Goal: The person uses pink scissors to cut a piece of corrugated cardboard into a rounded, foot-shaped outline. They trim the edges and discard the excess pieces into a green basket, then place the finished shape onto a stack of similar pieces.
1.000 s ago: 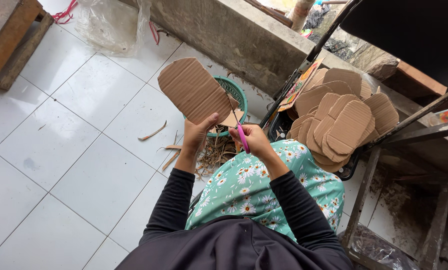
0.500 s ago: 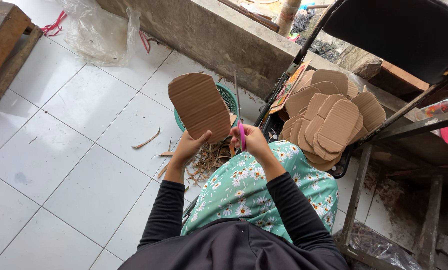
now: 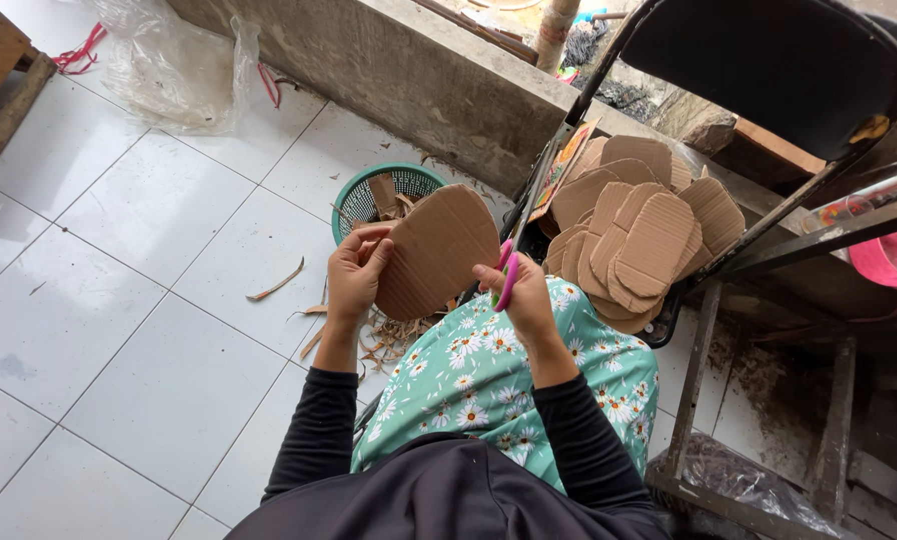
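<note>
My left hand [image 3: 356,270] grips the left edge of a brown corrugated cardboard piece [image 3: 436,250] with a rounded end, held tilted in front of me. My right hand [image 3: 516,290] holds pink-handled scissors [image 3: 508,272] at the piece's right edge, blades pointing up and away. Both hands hover above my knee, covered in green flowered cloth [image 3: 498,370].
A green plastic basket [image 3: 380,196] with scraps stands on the white tiled floor behind the piece; thin cardboard trimmings [image 3: 388,330] lie below it. A stack of cut cardboard shapes [image 3: 636,236] rests on a dark tray at right, beside a folding chair [image 3: 768,70] and a concrete ledge [image 3: 408,60].
The cardboard piece has been turned and lowered from upright to lying across between my hands. My left hand shifted to its left edge; the scissors moved to its right edge.
</note>
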